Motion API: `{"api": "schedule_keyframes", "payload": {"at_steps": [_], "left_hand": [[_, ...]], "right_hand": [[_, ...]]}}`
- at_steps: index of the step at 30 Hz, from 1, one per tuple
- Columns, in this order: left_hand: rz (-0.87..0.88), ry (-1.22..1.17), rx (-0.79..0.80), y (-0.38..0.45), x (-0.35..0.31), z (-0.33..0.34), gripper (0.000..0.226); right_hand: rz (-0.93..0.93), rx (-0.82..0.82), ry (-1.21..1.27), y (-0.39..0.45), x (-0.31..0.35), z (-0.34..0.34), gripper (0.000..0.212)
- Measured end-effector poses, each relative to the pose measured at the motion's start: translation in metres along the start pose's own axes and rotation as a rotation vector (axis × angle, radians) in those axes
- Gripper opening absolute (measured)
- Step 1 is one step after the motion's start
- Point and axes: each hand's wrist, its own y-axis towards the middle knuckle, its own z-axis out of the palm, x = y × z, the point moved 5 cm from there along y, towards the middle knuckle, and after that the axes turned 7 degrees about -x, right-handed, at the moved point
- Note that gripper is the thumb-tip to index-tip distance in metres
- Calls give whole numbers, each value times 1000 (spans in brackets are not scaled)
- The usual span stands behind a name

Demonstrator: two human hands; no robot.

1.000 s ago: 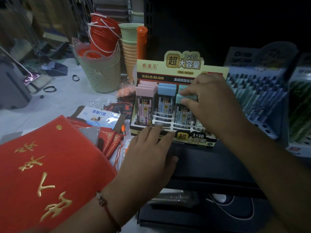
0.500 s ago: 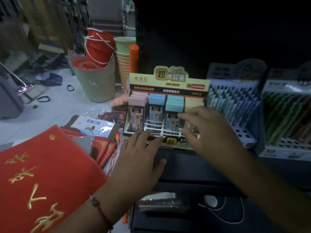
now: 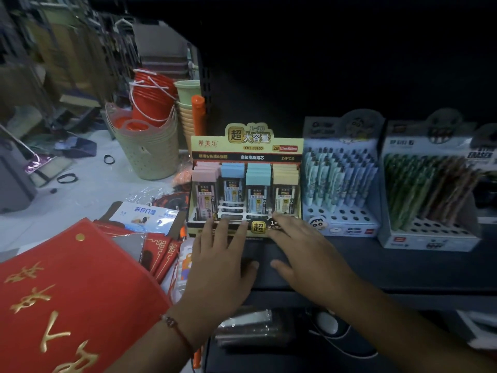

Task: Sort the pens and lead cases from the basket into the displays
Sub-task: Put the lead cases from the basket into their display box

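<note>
Both hands lie flat with straight fingers against the front lip of the yellow-and-black cardboard lead-case display (image 3: 246, 146) on the dark shelf (image 3: 403, 265). The left hand (image 3: 220, 265) has its fingertips on the lower left edge and the right hand (image 3: 304, 254) on the lower right edge; neither grip closes on anything. The pastel-capped lead cases (image 3: 246, 184) stand upright in four columns inside it: pink, blue, teal and yellow.

The main risk is uneven pushing, which could skew the light display box and knock its right wall into the pale blue cartoon pen display (image 3: 341, 184) just beside it, rattling the slanted pens. A sharp shove could also tip the tall cases backward. The white front slots look empty, though the dim light makes that uncertain. The basket named in the task cannot be identified here.
</note>
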Motion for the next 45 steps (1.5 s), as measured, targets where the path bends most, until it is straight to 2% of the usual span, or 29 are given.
{"api": "schedule_keyframes", "payload": {"at_steps": [5, 8, 11, 13, 16, 21, 25, 29, 38, 45], "left_hand": [[-35, -8, -15, 16, 0, 4, 81], [-47, 3, 2, 29, 3, 7, 67], [-86, -32, -61, 33, 6, 7, 56], [-152, -31, -82, 34, 7, 8, 56], [-255, -10, -41, 40, 11, 15, 58], [-221, -8, -39, 47, 7, 20, 50], [-149, 20, -29, 56, 6, 26, 58], [-177, -22, -43, 58, 3, 29, 51], [-149, -55, -52, 65, -2, 30, 56], [-92, -102, -90, 71, -25, 29, 55]], "right_hand": [[27, 10, 92, 15, -12, 0, 61], [150, -92, 244, 19, -25, -18, 41], [317, -226, 279, 13, -48, -36, 21], [392, -175, 225, 5, -65, -34, 32], [490, 13, 179, -9, -81, -17, 62], [437, 63, 168, -20, -82, -6, 77], [446, 27, 198, -10, -88, -3, 79], [442, -23, 192, -6, -89, -2, 77], [373, 15, 169, -17, -94, -4, 77], [398, 6, 177, -18, -108, -16, 74]]}}
